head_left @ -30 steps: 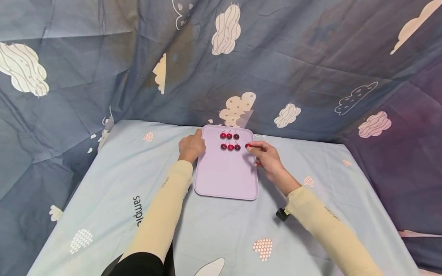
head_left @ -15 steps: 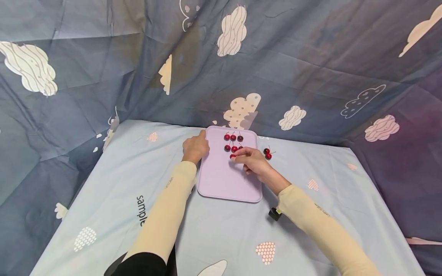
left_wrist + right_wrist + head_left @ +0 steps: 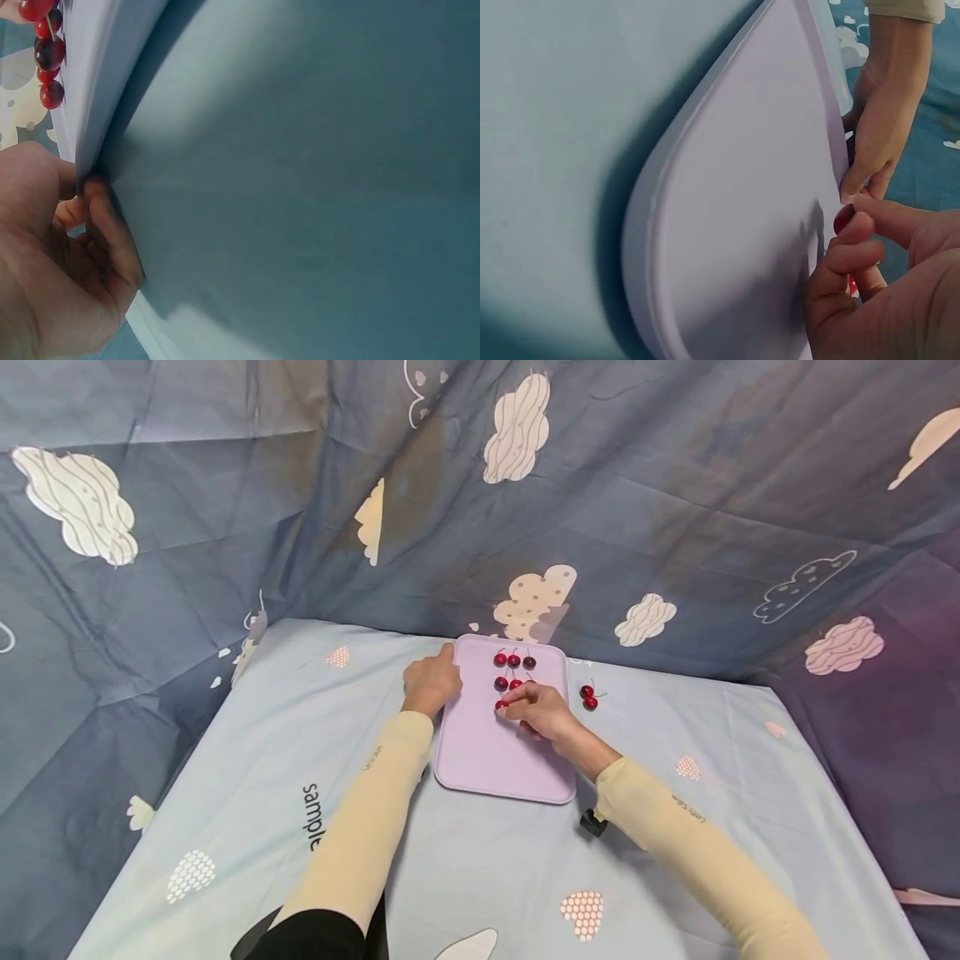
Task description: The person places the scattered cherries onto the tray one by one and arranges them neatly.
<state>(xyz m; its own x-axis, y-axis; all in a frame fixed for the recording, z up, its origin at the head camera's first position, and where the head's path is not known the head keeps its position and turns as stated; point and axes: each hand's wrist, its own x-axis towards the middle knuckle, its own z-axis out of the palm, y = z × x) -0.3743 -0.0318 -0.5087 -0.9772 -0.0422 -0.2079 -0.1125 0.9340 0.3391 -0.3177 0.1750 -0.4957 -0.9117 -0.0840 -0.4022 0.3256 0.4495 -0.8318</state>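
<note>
On a lilac tray (image 3: 502, 760), red cherries (image 3: 513, 661) lie in rows at the far end. The nearer row is partly covered by my right hand (image 3: 543, 714). That hand pinches one cherry (image 3: 502, 705) between thumb and fingertips, low over the tray in front of the nearer row; the right wrist view shows this cherry (image 3: 844, 217) at the fingertips too. At the tray's left side my left hand (image 3: 432, 681) grips the edge. In the left wrist view, the left hand's thumb and fingers (image 3: 109, 225) close around the tray rim (image 3: 101, 105).
Two more cherries (image 3: 589, 702) lie on the pale blue cloth (image 3: 645, 735) just right of the tray. A small black object (image 3: 592, 822) hangs at the right wrist. Dark cloud-printed fabric (image 3: 420, 552) stands behind the table's back edge.
My right hand has moved left from the tray's right edge with the cherry, coming to the left end below the second row. The left hand keeps its grip on the tray.
</note>
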